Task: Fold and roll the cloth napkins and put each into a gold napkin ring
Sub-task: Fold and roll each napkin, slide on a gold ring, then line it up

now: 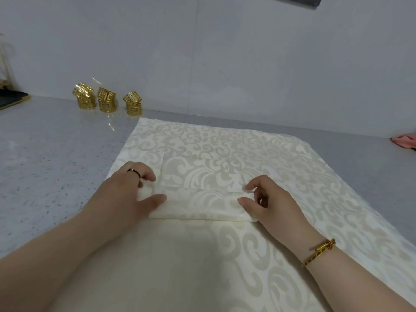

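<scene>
Napkin (202, 199) of cream damask lies in front of me as a folded band, on top of a larger spread cloth (225, 140) of the same pattern, and its long axis runs from 9 o'clock to 3 o'clock. My left hand (126, 190) is at the 9 o'clock end, its fingers curled over the edge and its thumb laid on the fold. My right hand (267, 199) is at the 3 o'clock end and pinches the edge lightly between thumb and forefinger, the other fingers bent. I judge that the roll must go toward 12 o'clock, across this axis, with both ends moving together. The gold rings (105, 100) stand at about 10 o'clock, well apart from the band, against the wall, so the left hand is the nearer one to reach them. I count six rings, in three stacks of two, one folded napkin, one spread cloth whose layers I cannot tell, and one pink cloth (405, 141) at 3 o'clock.
</scene>
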